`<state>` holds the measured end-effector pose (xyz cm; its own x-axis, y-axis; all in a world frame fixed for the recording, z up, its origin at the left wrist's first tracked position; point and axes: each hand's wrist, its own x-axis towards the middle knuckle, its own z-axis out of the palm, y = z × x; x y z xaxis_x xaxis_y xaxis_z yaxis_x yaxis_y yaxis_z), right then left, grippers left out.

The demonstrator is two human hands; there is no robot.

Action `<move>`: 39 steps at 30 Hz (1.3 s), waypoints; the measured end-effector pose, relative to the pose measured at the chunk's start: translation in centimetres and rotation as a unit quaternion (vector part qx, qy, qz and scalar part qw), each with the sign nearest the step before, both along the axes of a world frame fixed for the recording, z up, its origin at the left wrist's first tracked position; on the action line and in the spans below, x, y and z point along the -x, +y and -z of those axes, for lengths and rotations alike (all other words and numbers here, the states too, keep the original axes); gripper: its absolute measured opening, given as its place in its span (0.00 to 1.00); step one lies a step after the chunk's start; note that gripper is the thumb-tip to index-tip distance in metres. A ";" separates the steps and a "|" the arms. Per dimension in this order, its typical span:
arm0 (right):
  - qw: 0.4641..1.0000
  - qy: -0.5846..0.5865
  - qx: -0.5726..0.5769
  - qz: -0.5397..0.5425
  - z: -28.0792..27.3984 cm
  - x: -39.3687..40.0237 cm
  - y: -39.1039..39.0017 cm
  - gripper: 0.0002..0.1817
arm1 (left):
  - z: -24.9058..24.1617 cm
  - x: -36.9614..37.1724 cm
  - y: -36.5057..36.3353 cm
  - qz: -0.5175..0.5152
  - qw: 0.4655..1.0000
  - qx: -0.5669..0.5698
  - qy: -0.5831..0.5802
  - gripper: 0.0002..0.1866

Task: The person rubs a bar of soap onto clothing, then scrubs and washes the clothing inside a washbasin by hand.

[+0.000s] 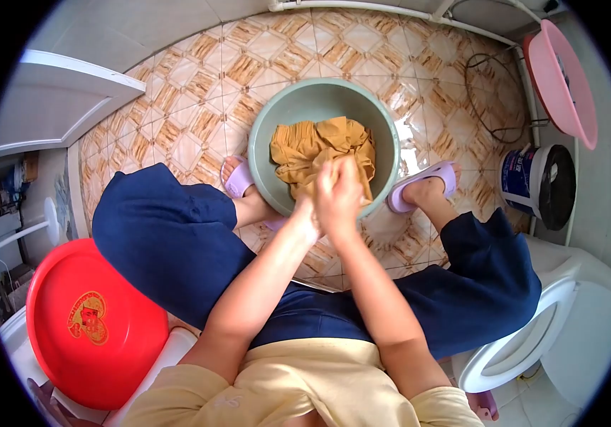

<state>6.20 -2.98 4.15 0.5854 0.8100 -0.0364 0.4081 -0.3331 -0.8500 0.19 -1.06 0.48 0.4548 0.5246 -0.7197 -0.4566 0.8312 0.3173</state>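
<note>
Both hands meet over the near rim of the green basin (266,142), which sits on the tiled floor (192,107) between the person's feet. The right hand (341,196) is closed around a bunch of the mustard cloth (312,146); most of the cloth lies crumpled inside the basin, from centre toward 5 o'clock. The left hand (310,213) is largely hidden behind the right, so its grip cannot be told. A red basin (85,320) lies at 8 o'clock, a pink basin (561,78) at 2 o'clock is cut by the edge, and a toilet (576,313) shows at 4 o'clock.
</note>
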 end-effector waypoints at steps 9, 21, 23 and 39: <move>0.990 -0.126 -0.040 -0.055 -1.2 1.9 -1.3 0.14 | 3.9 0.5 -0.4 0.014 0.973 0.054 -0.222 0.12; 0.744 0.640 -0.034 -0.186 5.8 -7.9 -0.8 0.34 | -5.2 1.2 4.8 0.006 0.993 0.037 -0.116 0.11; 0.796 0.575 -0.039 -0.185 4.7 -10.3 -1.1 0.33 | -5.5 2.2 5.8 -0.036 0.995 0.032 -0.084 0.11; 0.976 -0.135 -0.165 -0.050 2.8 -0.5 -0.8 0.05 | -1.1 -1.2 -0.5 -0.060 0.977 -0.102 -0.175 0.22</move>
